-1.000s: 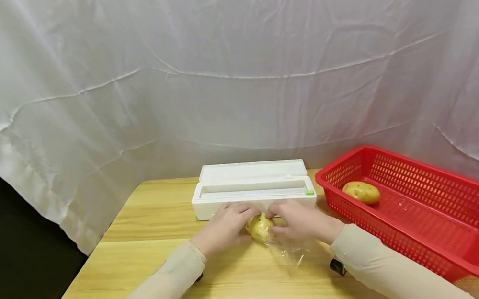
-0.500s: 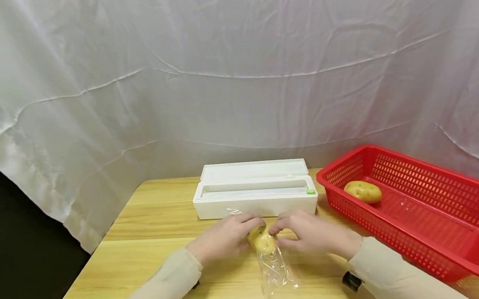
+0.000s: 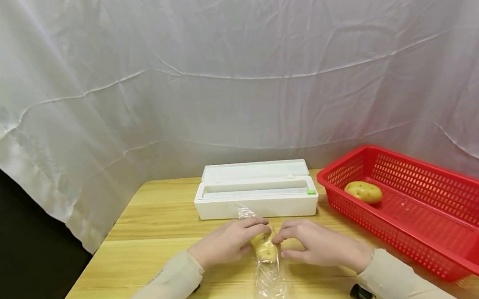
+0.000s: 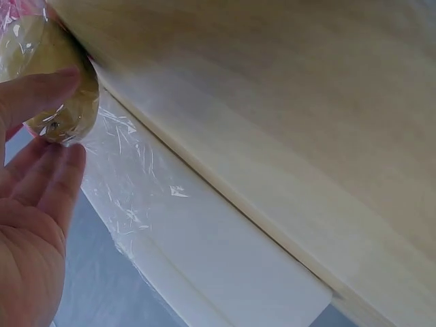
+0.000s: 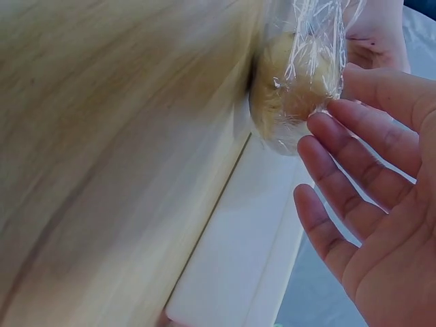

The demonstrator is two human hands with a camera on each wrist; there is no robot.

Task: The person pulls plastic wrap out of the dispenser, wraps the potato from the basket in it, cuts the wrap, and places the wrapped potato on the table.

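A yellow potato [image 3: 265, 252] sits on the table inside clear plastic wrap [image 3: 271, 283]. The film runs out in a loose tail toward the person, and a shorter end points at the white box. My left hand [image 3: 232, 239] holds the potato from the left. In the left wrist view the thumb lies over the wrapped potato [image 4: 58, 54] and the other fingers reach under it. From the right, my right hand [image 3: 320, 246] touches the wrapped potato with its fingertips. Its fingers [image 5: 347, 160] are spread and nearly straight in the right wrist view.
Just behind the hands stands a white plastic-wrap dispenser box [image 3: 255, 207], lid raised, with a green slider [image 3: 311, 191] at its right end. A red perforated basket [image 3: 403, 230] at the right contains another potato [image 3: 363, 192]. A pale curtain [image 3: 236, 111] hangs behind the table.
The potato has shifted toward the person, both hands with it. The film tail has swung from the right to straight forward. The right hand has eased back slightly, its fingers opening.
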